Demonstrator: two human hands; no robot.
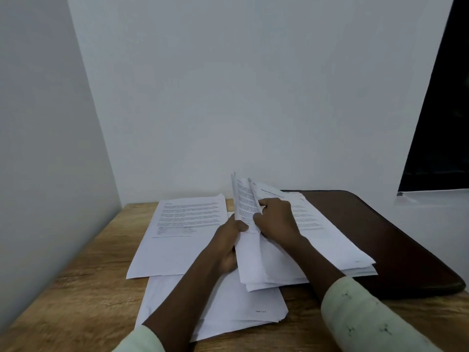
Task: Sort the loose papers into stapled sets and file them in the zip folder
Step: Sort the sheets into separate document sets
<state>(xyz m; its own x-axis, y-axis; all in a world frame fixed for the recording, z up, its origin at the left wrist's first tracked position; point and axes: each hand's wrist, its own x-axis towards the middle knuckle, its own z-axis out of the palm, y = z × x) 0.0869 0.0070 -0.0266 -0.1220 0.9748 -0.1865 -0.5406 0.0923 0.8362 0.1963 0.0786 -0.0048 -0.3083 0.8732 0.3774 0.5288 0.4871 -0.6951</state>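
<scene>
My left hand (228,246) grips the left edge of a stack of printed papers (335,247), thumb on top, lifting a few sheets (243,199) upright. My right hand (275,219) pinches the raised sheets near their middle, fingers curled between the pages. The stack rests partly on a dark brown zip folder (396,240) at the right. A single printed sheet (182,232) lies flat to the left. Another pile of papers (228,308) lies near the front, under my left forearm. No stapler is in view.
The wooden table (83,288) stands in a corner of grey-white walls, one close on the left and one behind. A dark window (441,123) is at the upper right, with a white ledge below it.
</scene>
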